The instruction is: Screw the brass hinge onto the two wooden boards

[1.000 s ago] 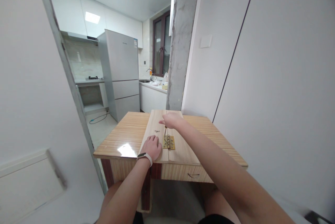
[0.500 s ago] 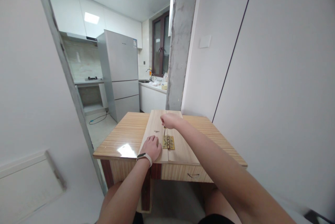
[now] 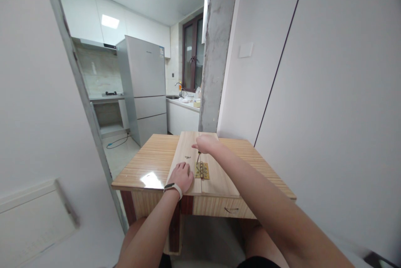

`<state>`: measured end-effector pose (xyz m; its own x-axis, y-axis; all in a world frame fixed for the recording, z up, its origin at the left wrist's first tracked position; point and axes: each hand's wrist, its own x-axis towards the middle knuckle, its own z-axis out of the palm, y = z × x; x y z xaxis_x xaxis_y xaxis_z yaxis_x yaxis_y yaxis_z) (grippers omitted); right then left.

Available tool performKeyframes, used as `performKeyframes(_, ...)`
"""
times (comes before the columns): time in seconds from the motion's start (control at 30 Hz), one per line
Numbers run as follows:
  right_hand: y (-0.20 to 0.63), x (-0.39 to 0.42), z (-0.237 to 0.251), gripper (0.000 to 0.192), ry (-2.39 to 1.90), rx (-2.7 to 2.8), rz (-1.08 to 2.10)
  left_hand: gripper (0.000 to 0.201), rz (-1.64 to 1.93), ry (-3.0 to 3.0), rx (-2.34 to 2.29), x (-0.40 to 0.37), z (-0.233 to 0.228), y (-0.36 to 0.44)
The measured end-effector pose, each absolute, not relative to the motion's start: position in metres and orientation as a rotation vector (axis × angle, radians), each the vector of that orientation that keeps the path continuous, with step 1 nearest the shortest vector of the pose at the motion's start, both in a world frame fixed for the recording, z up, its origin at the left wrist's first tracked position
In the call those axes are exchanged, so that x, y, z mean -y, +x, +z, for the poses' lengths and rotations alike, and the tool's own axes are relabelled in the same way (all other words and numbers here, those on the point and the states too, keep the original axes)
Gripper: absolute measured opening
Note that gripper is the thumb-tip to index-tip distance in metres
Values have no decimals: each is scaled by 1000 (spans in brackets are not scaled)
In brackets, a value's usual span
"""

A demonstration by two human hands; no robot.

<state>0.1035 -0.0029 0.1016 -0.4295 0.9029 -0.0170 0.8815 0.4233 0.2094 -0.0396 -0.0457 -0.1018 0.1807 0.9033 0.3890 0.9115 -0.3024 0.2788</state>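
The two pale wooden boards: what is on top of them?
On them lie a brass-coloured hinge, bridging their seam, and loose screws. The left hand rests on the left board; the right hand holds a screwdriver over the hinge. Surfaces under the hinge and left hand are hidden.

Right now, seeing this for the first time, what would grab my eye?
Probably the bare right hand, holding a slim metal-shafted screwdriver that points down at a brass-coloured metal hinge spanning the seam between two pale wooden boards. The bare left hand, with a white-strapped wristband, rests on the boards, left of the hinge. Behind the striped wooden table, left of centre, stands a tall silver-grey refrigerator.
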Motion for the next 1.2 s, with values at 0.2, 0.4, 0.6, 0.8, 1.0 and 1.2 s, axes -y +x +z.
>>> performKeyframes(0.2,106,4,106,39,1561,-2507,210,37,-759,-2406,1843,47,-99,-38)
performKeyframes(0.4,110,-3,102,22,1411,-2589,207,38,-746,-2413,1865,48,-98,-38)
performKeyframes(0.6,108,-2,100,34,1438,-2627,178,38,-718,-2410,1879,48,-97,-38)
performKeyframes(0.8,105,11,108,48,1558,-2527,221,39,-721,-2413,1898,50,-95,-38)
performKeyframes(1.0,107,8,103,45,1583,-2549,277,39,-714,-2426,1921,51,-92,-37)
performKeyframes(1.2,109,2,100,28,1463,-2614,311,38,-710,-2415,1910,51,-92,-37)
